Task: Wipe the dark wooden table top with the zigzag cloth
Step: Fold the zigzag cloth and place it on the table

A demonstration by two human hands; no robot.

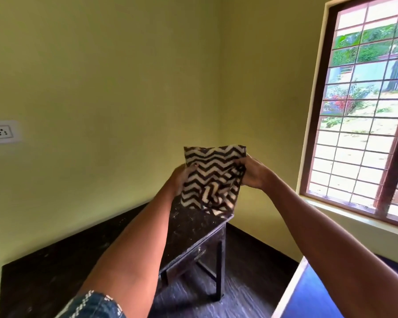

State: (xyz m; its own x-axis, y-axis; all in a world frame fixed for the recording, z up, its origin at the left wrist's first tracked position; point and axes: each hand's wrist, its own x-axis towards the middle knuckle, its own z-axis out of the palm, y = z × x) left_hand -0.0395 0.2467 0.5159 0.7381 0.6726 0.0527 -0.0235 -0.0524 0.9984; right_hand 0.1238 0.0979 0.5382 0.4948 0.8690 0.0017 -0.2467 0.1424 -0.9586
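The zigzag cloth (213,172), black and cream, hangs stretched between both hands above the far end of the dark wooden table (193,230). My left hand (180,179) grips its left edge. My right hand (254,172) pinches its right edge near the top corner. The cloth's lower part is bunched and touches the table top near the far corner. The table top looks dusty with pale specks.
A yellow-green wall stands behind the table, with a white socket plate (0,133) at the left. A barred window (365,106) fills the right side. A dark floor (251,260) lies beneath, and a blue surface (313,297) sits at the lower right.
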